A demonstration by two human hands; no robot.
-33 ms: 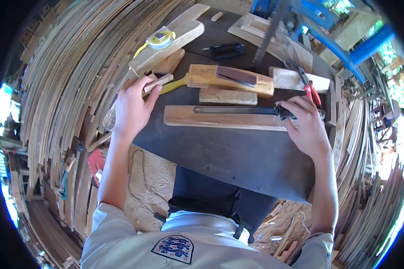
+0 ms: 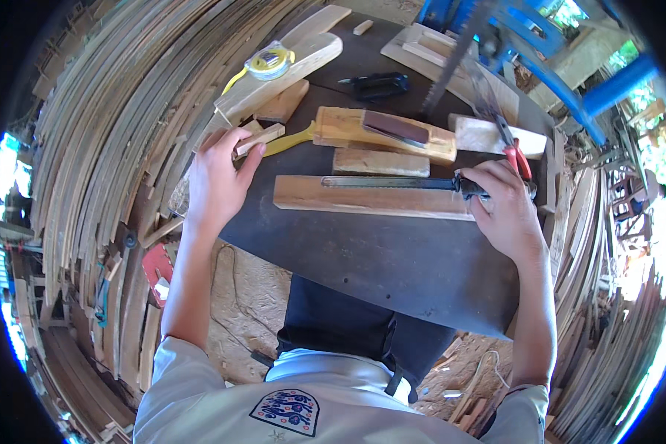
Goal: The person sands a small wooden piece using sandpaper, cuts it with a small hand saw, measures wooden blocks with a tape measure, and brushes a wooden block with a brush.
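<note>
My left hand [image 2: 226, 166] grips a small light wood piece [image 2: 266, 135] at the bench's left, beside a yellow strip-like handle [image 2: 285, 144]. My right hand [image 2: 499, 207] is closed on the black handle of a long, narrow-bladed tool [image 2: 385, 183], whose blade lies along a long wooden board [image 2: 362, 198]. Behind the board are a short wood block [image 2: 377, 162] and a yellowish wooden block [image 2: 340, 126] with a reddish-brown pad [image 2: 396, 127] on top. Red-handled cutters [image 2: 518, 159] rest just beyond my right hand, across a pale block [image 2: 470, 133].
The dark bench [image 2: 377, 259] also holds a yellow tape measure [image 2: 270, 63], a black hand tool [image 2: 370, 86], wooden pieces [image 2: 422, 44] and an upright saw blade [image 2: 451, 63]. Blue machinery [image 2: 599, 89] stands back right. Stacked timber strips [image 2: 89, 148] line both sides.
The bench and the things on it appear a few pixels further right in the picture. Both my hands hold the same things as before.
</note>
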